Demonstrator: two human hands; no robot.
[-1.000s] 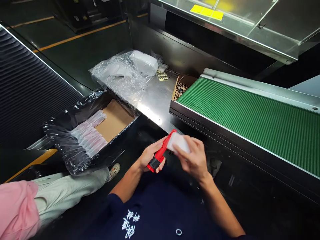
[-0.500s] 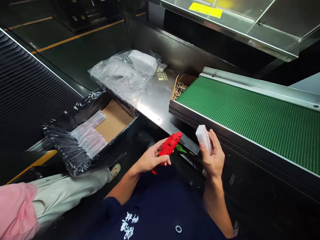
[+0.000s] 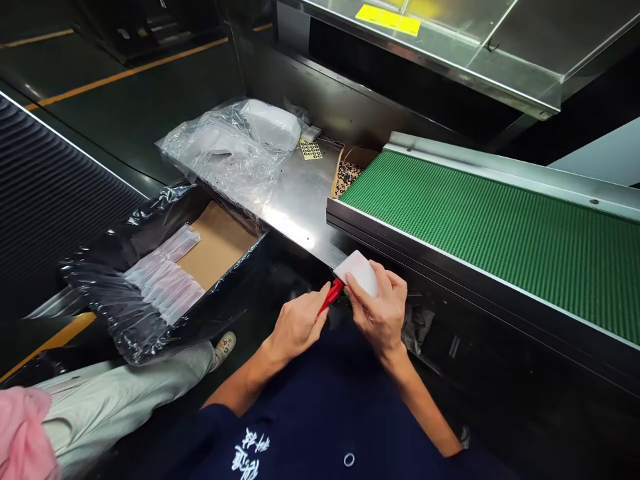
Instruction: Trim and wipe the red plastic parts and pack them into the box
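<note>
My left hand (image 3: 297,323) is closed around a slim red plastic piece (image 3: 331,295), most of it hidden by the fingers. My right hand (image 3: 384,308) grips a flat, white, soft-looking foam pouch (image 3: 359,272) between thumb and fingers. The red piece's upper end meets the pouch's lower left edge; I cannot tell whether it is inside. Both hands are close together in front of my body, just off the near edge of the metal table (image 3: 300,207). A bit of green shows behind the red piece, mostly covered.
At left, a box (image 3: 220,243) lined with black plastic holds a row of whitish-pink wrapped pieces (image 3: 167,283). Clear plastic bags (image 3: 227,143) and a sticker sheet (image 3: 311,149) lie on the table. A green conveyor belt (image 3: 480,240) runs right. Another person's leg (image 3: 130,393) is lower left.
My hands have come together. The right hand has moved left with the white pouch and turned its flat side up. The red piece has tilted and now touches the pouch.
</note>
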